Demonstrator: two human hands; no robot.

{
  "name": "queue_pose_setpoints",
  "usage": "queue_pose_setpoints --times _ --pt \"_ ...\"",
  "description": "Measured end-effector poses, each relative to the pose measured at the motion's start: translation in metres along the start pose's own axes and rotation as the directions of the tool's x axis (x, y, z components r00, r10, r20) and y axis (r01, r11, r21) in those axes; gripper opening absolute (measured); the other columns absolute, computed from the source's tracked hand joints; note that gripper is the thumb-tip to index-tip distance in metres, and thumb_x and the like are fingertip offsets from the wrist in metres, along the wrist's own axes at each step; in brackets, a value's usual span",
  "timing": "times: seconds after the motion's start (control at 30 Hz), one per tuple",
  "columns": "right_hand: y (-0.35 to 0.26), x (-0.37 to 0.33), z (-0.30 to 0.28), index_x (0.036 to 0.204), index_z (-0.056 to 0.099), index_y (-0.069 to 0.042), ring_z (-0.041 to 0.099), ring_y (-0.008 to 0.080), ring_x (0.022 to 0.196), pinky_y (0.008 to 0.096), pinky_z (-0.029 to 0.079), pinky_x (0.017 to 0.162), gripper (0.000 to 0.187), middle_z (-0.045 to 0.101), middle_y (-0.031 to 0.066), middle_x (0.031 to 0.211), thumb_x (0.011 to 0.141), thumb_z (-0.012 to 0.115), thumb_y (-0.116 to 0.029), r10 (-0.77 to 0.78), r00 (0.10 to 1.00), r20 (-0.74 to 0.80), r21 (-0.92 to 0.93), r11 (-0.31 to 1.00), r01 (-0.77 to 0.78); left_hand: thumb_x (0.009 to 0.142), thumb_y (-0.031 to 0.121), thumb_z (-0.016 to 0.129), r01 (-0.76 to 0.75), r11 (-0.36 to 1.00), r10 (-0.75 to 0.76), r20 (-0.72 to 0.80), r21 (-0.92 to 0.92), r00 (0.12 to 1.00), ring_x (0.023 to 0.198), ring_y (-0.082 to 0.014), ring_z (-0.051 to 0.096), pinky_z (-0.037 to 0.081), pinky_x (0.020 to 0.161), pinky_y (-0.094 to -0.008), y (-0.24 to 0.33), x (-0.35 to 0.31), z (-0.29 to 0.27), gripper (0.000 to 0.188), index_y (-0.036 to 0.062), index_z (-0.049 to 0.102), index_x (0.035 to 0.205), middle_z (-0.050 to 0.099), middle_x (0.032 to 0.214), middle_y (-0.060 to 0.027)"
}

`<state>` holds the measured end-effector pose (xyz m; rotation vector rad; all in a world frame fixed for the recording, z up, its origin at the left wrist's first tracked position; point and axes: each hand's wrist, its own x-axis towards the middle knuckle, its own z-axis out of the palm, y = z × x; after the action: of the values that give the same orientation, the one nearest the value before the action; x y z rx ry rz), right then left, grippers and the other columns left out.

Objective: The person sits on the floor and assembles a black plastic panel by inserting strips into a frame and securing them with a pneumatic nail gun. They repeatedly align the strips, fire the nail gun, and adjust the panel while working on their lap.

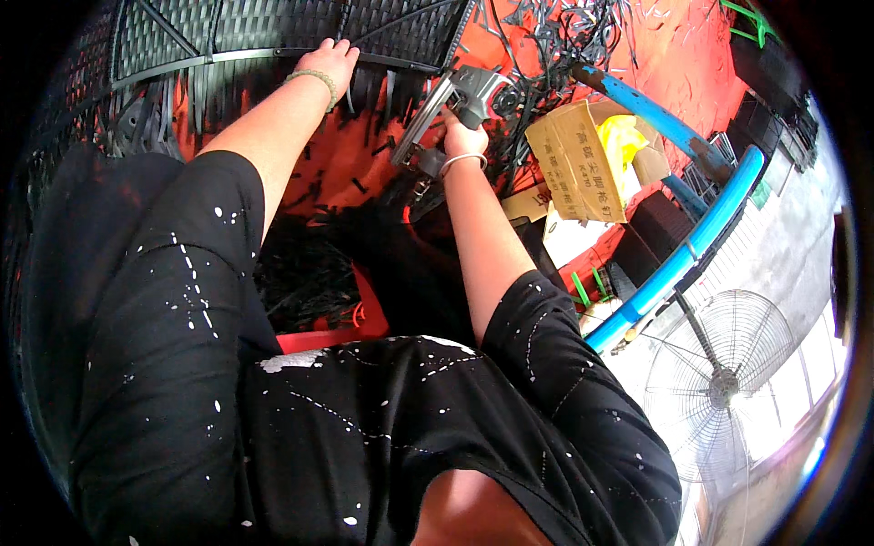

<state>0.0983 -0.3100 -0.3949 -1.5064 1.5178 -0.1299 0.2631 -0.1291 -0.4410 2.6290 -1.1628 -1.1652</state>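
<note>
A black woven rattan panel (259, 27) with a metal edge bar spans the top left, loose strips hanging below it. Over that bar my left hand (330, 71) is closed, fingertips on the weave side and the thumb hidden. My right hand (464, 136) grips the handle of a grey and black staple gun (473, 91). Its long metal magazine (421, 123) slants down to the left, and its upper end is close to the right end of the bar. A beaded bracelet circles my left wrist and a pale bangle my right.
An open cardboard box (572, 159) holding a yellow plastic bag (621, 141) stands right of the staple gun. Blue curved tubes (678, 264) run beyond it, near a large wire-cage fan (724, 387). Black strip scraps (555, 45) litter the red ground covering (674, 45).
</note>
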Motion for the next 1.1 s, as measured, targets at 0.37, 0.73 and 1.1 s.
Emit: queue_pose_setpoints --times 0.37,0.73,1.1 --pt "-0.004 0.015 -0.027 0.094 0.065 -0.003 0.055 0.0193 0.046 0.0353 0.046 0.045 0.017 0.060 0.0057 0.062 0.082 0.076 -0.008 0.192 0.953 0.235 0.094 0.971 -0.219 0.092 0.003 0.054 0.026 0.999 -0.025 0.033 -0.026 0.999 0.136 -0.0304 0.042 0.046 0.108 -0.0407 -0.001 0.001 -0.001 0.062 0.0112 0.037 0.151 0.032 0.159 -0.0086" --pt "-0.069 0.047 -0.059 0.092 0.065 -0.008 0.055 0.0167 0.050 0.0340 0.047 0.051 0.019 0.058 0.0025 0.061 0.083 0.079 -0.016 0.314 0.829 0.462 -0.202 0.948 -0.246 0.099 0.016 0.050 0.019 1.000 -0.020 -0.025 -0.020 0.999 0.136 -0.0287 0.044 0.051 0.103 -0.0444 -0.007 0.011 0.018 0.051 0.0153 0.041 0.148 0.037 0.155 -0.0046" --pt "-0.070 0.043 -0.048 0.099 0.067 -0.006 0.054 0.0158 0.048 0.0328 0.047 0.047 0.020 0.057 0.0028 0.061 0.083 0.076 -0.011 0.275 0.853 0.444 -0.266 0.949 -0.168 0.098 0.017 0.051 0.018 0.998 -0.021 -0.041 -0.056 0.999 0.134 -0.0293 0.045 0.053 0.100 -0.0450 -0.007 0.012 0.018 0.047 0.0145 0.046 0.145 0.041 0.151 -0.0047"
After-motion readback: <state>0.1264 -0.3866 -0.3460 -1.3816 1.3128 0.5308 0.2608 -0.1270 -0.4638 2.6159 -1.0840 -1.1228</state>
